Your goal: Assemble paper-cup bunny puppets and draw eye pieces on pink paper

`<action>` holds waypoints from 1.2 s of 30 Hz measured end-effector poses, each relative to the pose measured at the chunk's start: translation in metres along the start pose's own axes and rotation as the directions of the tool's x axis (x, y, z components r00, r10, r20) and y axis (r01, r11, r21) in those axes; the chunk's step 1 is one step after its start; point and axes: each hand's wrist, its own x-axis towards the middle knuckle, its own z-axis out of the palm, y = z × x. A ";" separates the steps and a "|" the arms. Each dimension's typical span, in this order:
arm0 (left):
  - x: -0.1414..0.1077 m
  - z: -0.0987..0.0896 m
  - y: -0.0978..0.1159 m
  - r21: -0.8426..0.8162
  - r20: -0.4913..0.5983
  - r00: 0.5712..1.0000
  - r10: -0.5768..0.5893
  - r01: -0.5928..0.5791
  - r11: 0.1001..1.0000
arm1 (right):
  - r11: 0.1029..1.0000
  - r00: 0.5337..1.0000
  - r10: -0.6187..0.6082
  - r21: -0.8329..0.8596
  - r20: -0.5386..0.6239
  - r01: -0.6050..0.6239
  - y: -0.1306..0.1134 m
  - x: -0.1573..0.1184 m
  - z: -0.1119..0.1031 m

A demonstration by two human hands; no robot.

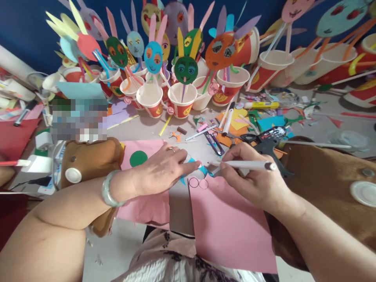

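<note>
My right hand [252, 176] is closed round a white marker [249, 165], its tip pointing left. My left hand [160, 168] lies with its index finger stretched right, the fingertip by a small blue piece [203, 169] with a pinkish round bit at its end; whether it grips this is hard to tell. Just below the fingertip, two small circles are drawn at the top left corner of a pink sheet [232, 227]. Under my left forearm lies another pink sheet [143, 211] with a green disc [138, 158] on it.
Paper cups [182, 102] with colourful paper faces stand along the back. Scissors [214, 143], a black glue gun [272, 147], a yellow cutter [261, 105] and paper scraps lie in front. Brown plush pieces [91, 158] flank the work area.
</note>
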 end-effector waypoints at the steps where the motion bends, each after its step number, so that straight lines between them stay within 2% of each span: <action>1: 0.000 0.000 0.000 0.001 -0.002 1.000 0.000 0.000 1.000 | 1.000 1.000 -0.013 -0.011 0.013 0.014 0.001 0.001 0.001; 5: 0.000 0.000 0.000 0.002 -0.013 1.000 -0.002 0.002 1.000 | 0.997 0.996 -0.057 -0.039 0.070 0.060 0.001 0.003 0.002; 23: -0.001 0.007 0.000 0.010 -0.048 0.999 0.007 -0.006 1.000 | 0.998 0.995 -0.034 -0.042 0.089 0.038 -0.003 0.005 0.005; 36: -0.002 0.006 -0.001 -0.019 -0.044 0.999 0.007 -0.008 1.000 | 0.988 0.985 -0.104 -0.099 0.135 0.118 0.001 0.003 0.003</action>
